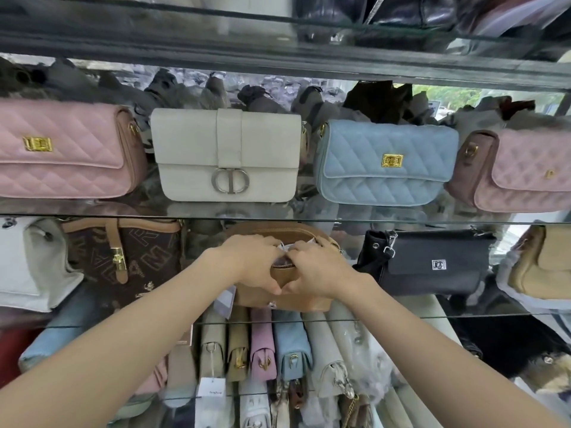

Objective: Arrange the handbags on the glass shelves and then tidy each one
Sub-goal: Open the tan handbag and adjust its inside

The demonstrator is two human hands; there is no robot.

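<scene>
A tan suede handbag [304,299] stands on the lower glass shelf [432,315] in the middle. My left hand [253,264] and my right hand [318,267] both grip its top at the open zipper, fingers curled over white paper stuffing that shows between them. On the upper glass shelf [401,219] stand a pink quilted bag [68,149], a cream bag [227,154] with a silver clasp, a blue quilted bag [386,162] and a mauve quilted bag [522,171].
Left of the tan bag stand a brown monogram bag [123,254] and a white bag [27,264]; right of it are a black bag [432,261] and a beige bag [540,267]. Several bags [272,350] are packed upright below.
</scene>
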